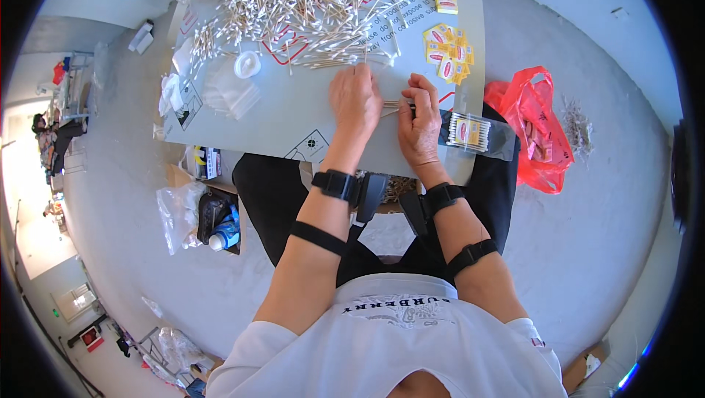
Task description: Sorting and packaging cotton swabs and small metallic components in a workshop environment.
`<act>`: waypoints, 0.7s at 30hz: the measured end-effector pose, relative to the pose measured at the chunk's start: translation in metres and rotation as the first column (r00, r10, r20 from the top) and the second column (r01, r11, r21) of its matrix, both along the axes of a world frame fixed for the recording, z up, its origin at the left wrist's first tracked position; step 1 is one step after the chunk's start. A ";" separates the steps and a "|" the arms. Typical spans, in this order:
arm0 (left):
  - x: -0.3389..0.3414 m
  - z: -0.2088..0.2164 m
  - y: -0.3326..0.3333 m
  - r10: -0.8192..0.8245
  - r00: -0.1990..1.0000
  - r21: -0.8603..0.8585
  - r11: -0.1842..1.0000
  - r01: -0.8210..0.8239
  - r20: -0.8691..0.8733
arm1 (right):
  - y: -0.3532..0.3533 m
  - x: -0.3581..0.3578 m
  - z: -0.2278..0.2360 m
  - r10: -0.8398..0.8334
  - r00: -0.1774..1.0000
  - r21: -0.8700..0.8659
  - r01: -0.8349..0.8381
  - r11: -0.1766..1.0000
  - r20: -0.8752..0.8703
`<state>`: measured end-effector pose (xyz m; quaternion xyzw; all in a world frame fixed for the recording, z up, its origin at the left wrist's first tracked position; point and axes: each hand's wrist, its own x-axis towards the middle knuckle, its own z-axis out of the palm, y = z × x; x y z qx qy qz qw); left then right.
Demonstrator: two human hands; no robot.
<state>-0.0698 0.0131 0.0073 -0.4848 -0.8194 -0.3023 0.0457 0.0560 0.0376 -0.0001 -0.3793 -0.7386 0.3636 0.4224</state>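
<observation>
A large loose heap of cotton swabs (294,1) covers the far part of the table. My left hand (355,103) is closed at the heap's near edge, its fingertips at the swabs there. Several thin swab sticks (391,104) bridge the gap between my two hands. My right hand (420,125) curls its fingers around their right ends. How many sticks lie inside either hand is hidden. Just right of my right hand lies a clear pack of swabs with a yellow label (468,132), on a dark strip at the table's near edge.
Yellow printed cards (448,53) lie at the table's right, with a small yellow stack (446,2) behind them. Clear plastic sleeves (231,93) and a round white lid (247,64) are on the left. A red plastic bag (540,130) stands right of the table.
</observation>
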 end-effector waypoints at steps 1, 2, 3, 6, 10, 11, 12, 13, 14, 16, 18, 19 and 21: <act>0.000 0.001 -0.007 -0.051 0.999 0.017 0.999 0.051 0.017 | 0.000 0.000 0.000 -0.004 1.000 -0.026 0.003 1.000 -0.010; 0.001 0.003 -0.013 -0.102 0.994 0.034 0.994 0.101 0.034 | 0.000 0.001 0.000 -0.006 1.000 -0.027 0.006 1.000 -0.011; 0.001 0.004 -0.017 -0.105 0.994 0.033 0.994 0.104 0.035 | 0.001 0.003 0.001 -0.014 1.000 -0.003 0.014 1.000 0.008; -0.002 0.007 -0.026 -0.135 0.989 0.000 0.991 0.135 0.068 | 0.001 0.002 0.002 -0.012 1.000 0.000 0.012 1.000 0.013; -0.005 0.009 -0.025 -0.121 0.982 0.009 0.993 0.121 0.142 | 0.001 0.002 -0.001 -0.003 0.999 0.030 0.002 1.000 0.046; -0.007 0.009 -0.022 -0.104 0.976 0.041 0.994 0.098 0.194 | 0.000 0.001 -0.001 -0.003 0.999 0.031 0.001 1.000 0.046; -0.009 0.010 -0.018 -0.104 0.976 0.042 0.994 0.098 0.194 | 0.000 0.001 -0.001 0.003 0.999 0.006 -0.004 1.000 0.038; -0.011 0.012 -0.012 -0.132 0.981 0.076 0.990 0.122 0.143 | 0.000 0.002 -0.001 0.009 0.999 -0.019 -0.008 1.000 0.033; -0.013 0.014 -0.006 -0.158 0.983 0.110 0.983 0.148 0.092 | 0.000 0.002 -0.001 0.008 0.999 -0.019 -0.008 1.000 0.035; -0.019 0.017 0.008 -0.194 0.981 0.083 0.978 0.193 0.009 | 0.000 0.002 0.000 -0.002 0.999 0.006 0.002 1.000 0.034; -0.022 0.018 0.018 -0.227 0.971 0.053 0.971 0.231 -0.077 | 0.000 0.001 0.000 0.001 1.000 -0.010 -0.001 1.000 0.016; -0.021 0.017 0.023 -0.232 0.967 0.000 0.972 0.233 -0.104 | 0.000 0.001 0.000 0.001 1.000 -0.028 -0.001 1.000 0.000; -0.015 0.013 0.026 -0.235 0.963 -0.053 0.972 0.230 -0.134 | -0.001 0.000 0.000 -0.004 1.000 -0.035 0.004 0.999 0.000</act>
